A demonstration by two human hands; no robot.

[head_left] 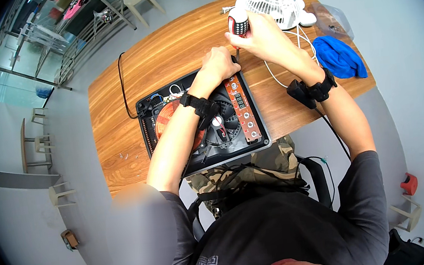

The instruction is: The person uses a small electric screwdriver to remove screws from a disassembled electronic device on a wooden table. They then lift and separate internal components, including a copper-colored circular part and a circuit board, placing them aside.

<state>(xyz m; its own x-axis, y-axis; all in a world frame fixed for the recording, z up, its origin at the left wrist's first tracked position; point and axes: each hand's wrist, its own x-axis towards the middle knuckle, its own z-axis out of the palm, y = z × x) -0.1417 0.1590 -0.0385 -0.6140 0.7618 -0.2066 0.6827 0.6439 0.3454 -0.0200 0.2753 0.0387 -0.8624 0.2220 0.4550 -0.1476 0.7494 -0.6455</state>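
An opened induction cooker (254, 154) lies on the wooden table with its inside facing up. Its copper coil (166, 118) is partly hidden under my left forearm. Beside the coil are a black fan (228, 114) and an orange-brown control board (247, 116) with a small display and several round buttons. My right hand (262, 36) grips the red, white and black handle of a screwdriver (238, 23). The screwdriver stands nearly upright, its shaft pointing down at the cooker's far right corner. My left hand (218, 63) is closed at that corner, close to the shaft; what its fingers hold is hidden.
A white fan (271, 1) stands at the far right of the table, its white cord (274, 75) running nearby. Next to it are a clear plastic container (334, 18) and a blue cloth (338, 58). A black cable (122, 85) lies left of the cooker. Wood-coloured table (112, 128) edges curve around.
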